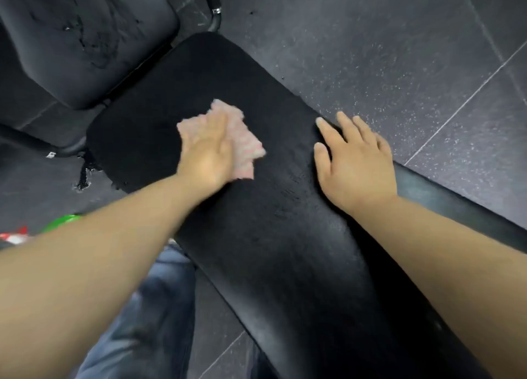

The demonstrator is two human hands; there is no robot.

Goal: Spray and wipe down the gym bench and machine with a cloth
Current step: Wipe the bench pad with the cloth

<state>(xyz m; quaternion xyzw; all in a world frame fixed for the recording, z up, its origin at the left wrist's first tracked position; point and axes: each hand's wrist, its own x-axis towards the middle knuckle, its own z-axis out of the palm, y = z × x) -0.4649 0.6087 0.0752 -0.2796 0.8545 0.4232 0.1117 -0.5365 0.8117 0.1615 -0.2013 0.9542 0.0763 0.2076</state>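
Pink, perhaps waffled cloth (pixel 245 146) on grainy bench (pixel 273 236)

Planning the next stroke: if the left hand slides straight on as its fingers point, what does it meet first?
Nothing but bare bench pad: the left hand, flat on the cloth, looks free up to the pad's far edge; beyond lies floor.

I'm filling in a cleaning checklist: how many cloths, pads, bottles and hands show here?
Cloths: 1, the pink cloth under the left hand.
Black pads: 2, the bench pad and the seat pad.
Bottles: 1, seemingly a green bottle, mostly hidden.
Hands: 2, the left hand and the right hand.
Total: 6.
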